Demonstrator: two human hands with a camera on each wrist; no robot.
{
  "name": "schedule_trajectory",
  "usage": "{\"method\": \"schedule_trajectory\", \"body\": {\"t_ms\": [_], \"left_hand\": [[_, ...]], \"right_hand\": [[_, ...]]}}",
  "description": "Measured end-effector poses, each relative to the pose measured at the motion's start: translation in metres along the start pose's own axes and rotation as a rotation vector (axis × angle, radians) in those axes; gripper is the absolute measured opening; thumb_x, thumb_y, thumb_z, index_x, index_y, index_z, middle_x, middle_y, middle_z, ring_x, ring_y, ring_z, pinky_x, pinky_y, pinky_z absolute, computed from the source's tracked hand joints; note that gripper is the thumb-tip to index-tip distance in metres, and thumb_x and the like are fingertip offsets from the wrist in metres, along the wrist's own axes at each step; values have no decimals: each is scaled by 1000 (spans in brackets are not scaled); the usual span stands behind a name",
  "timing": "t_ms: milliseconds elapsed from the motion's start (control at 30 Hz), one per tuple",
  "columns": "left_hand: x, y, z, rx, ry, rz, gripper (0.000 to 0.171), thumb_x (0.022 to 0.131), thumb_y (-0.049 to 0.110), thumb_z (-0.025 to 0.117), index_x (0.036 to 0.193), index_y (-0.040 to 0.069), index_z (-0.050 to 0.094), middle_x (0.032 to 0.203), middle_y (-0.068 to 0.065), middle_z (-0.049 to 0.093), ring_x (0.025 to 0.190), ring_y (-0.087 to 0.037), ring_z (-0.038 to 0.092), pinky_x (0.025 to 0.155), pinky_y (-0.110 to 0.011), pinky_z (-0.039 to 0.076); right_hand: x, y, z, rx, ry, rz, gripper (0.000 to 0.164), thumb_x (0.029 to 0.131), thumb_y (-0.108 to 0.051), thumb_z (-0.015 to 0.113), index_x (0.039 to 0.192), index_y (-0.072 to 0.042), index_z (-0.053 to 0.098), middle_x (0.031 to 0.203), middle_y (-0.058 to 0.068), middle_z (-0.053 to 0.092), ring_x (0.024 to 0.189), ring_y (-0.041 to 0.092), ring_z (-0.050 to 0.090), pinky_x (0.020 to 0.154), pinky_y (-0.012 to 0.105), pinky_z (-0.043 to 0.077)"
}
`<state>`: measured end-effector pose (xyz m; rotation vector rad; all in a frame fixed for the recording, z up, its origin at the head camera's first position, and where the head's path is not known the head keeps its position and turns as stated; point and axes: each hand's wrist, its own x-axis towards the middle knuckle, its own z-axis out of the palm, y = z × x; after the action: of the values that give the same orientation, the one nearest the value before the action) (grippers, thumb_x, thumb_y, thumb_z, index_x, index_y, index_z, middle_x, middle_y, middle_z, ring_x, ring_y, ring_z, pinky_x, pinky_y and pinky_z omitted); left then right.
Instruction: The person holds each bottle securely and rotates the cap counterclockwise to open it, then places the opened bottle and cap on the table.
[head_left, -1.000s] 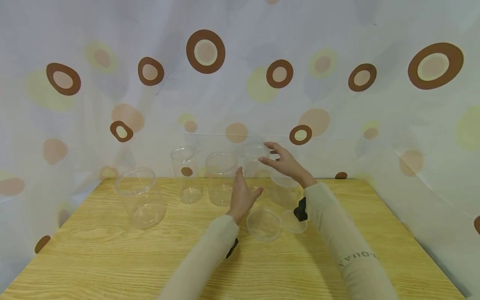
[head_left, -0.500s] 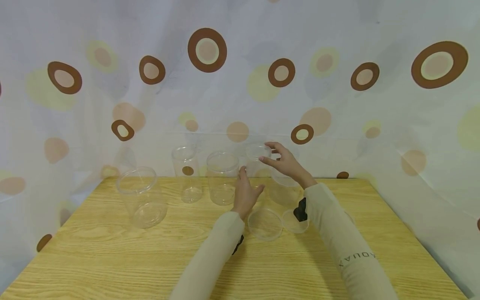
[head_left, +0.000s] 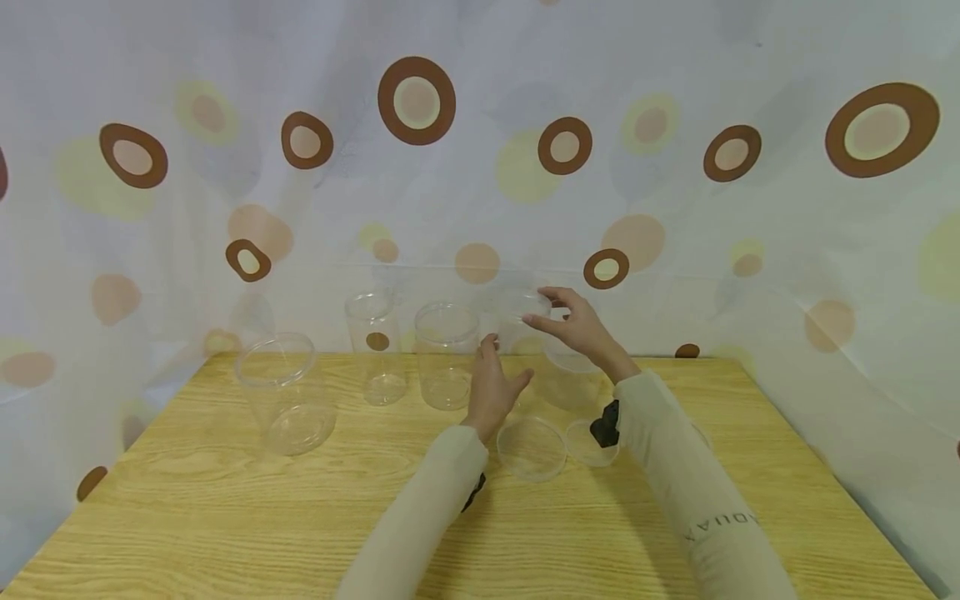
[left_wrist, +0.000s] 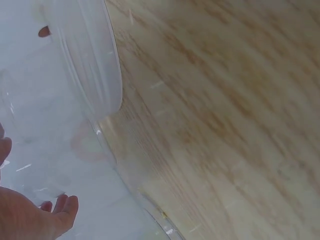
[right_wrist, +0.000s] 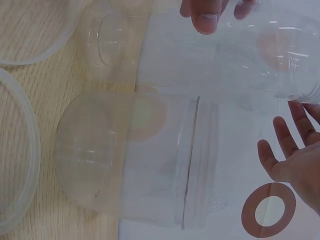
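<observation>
Near the back of the table, a tall clear jar (head_left: pixel 517 333) stands between my two hands. My right hand (head_left: pixel 581 329) grips its rim from the right, thumb in front and fingers behind. In the right wrist view, that hand's fingertips (right_wrist: pixel 295 107) meet the rim. Lower down, my left hand (head_left: pixel 495 392) holds the jar's left side, its thumb spread across the front. Fingers (left_wrist: pixel 65 210) show beside the clear wall in the left wrist view. A cloudy jar (right_wrist: pixel 150 160) stands just right of the held jar, partly hidden by my right arm in the head view.
To the left are a wide clear jar (head_left: pixel 442 358), a narrow clear jar (head_left: pixel 375 346) and a leaning clear tub (head_left: pixel 281 392). Round clear lids (head_left: pixel 531 450) lie in front. A patterned cloth (head_left: pixel 337 208) hangs behind the wooden table (head_left: pixel 187 517).
The held jar and my right hand have shifted slightly right. My left hand has also moved a little right and stays at the jar's side.
</observation>
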<state>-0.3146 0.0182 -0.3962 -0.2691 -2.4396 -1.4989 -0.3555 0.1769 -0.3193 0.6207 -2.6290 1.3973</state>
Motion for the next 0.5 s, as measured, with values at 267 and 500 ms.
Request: {"method": "schedule_trajectory", "body": {"t_ms": [267,500], "left_hand": [[-4,-2,-9,-30,-63,79,79,82,27,68,140,5,20,132,-17,35,123,-35,40,99,-44,39],[-7,-1,-21,-50,-116,108,79,80,31,70,141,11,23,128,-13,35,118,-31,41,95,-42,41]], "right_hand": [[-8,-3,-5,46,24,-18,66,82,-38,67,135,-10,41,135,11,42,122,30,39,102,52,30],[-18,-10,-6,84,22,-32,66,81,-36,68,134,-7,40,130,11,46,120,27,41,103,50,30]]}}
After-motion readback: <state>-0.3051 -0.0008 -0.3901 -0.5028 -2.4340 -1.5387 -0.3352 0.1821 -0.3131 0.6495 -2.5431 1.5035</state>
